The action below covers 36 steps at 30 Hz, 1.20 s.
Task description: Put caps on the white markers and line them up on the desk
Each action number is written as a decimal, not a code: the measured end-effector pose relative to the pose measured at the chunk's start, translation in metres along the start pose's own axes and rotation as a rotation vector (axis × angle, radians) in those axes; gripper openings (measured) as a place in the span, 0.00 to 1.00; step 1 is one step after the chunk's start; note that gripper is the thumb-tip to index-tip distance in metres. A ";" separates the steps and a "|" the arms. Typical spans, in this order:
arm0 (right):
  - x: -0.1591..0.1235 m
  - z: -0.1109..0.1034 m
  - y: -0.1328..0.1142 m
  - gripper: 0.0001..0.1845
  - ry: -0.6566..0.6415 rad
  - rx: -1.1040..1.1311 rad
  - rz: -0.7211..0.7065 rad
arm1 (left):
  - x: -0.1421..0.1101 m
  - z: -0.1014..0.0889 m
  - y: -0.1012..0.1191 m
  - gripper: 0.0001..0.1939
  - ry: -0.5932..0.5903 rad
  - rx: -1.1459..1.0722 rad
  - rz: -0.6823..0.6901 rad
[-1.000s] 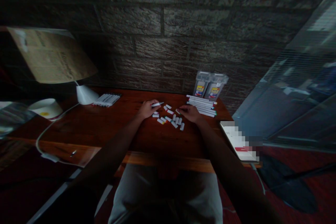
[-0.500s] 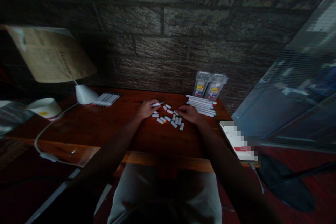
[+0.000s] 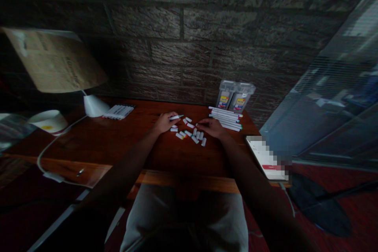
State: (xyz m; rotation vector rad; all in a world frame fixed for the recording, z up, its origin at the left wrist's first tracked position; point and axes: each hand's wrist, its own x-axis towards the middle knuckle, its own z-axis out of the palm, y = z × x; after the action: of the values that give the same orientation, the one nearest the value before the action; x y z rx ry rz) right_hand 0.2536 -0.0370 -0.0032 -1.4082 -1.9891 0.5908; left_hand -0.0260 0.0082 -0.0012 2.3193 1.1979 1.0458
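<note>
My left hand (image 3: pixel 164 123) is closed around a white marker (image 3: pixel 175 117), whose dark, uncapped-looking tip points right. At the right of the cap pile, my right hand (image 3: pixel 213 127) pinches a small marker cap (image 3: pixel 197 125) between its fingertips; most of the cap is hidden by the fingers. Several loose white marker caps (image 3: pixel 195 139) lie scattered on the wooden table (image 3: pixel 177 161) between and below the hands, some with coloured ends. Just beyond my right hand, a row of white markers (image 3: pixel 226 118) lies side by side.
Two clear plastic cases (image 3: pixel 236 96) stand against the brick wall. On the left are another row of markers (image 3: pixel 119 112), a lamp (image 3: pixel 94 105), its white cord (image 3: pixel 41 157) and a paper cup (image 3: pixel 49 121). A white box (image 3: pixel 262 155) sits at the right edge.
The cap with a green end by my right fingertips has been lifted and turned in the pinch. My left hand keeps the marker in nearly the same place.
</note>
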 end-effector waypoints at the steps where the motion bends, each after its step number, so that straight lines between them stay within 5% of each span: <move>1: 0.000 0.000 0.000 0.09 -0.012 0.011 -0.005 | 0.000 0.000 0.000 0.10 0.002 -0.003 -0.001; 26: -0.001 -0.004 -0.004 0.14 0.013 -0.089 0.018 | 0.000 -0.001 0.002 0.11 -0.008 -0.013 -0.012; 36: -0.003 -0.004 -0.006 0.11 -0.063 0.047 -0.028 | 0.000 -0.001 0.002 0.10 -0.018 -0.022 0.000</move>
State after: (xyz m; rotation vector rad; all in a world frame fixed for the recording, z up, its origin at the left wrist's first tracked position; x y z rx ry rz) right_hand 0.2536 -0.0420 0.0030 -1.3467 -2.0271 0.6724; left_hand -0.0260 0.0067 0.0008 2.3071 1.1740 1.0304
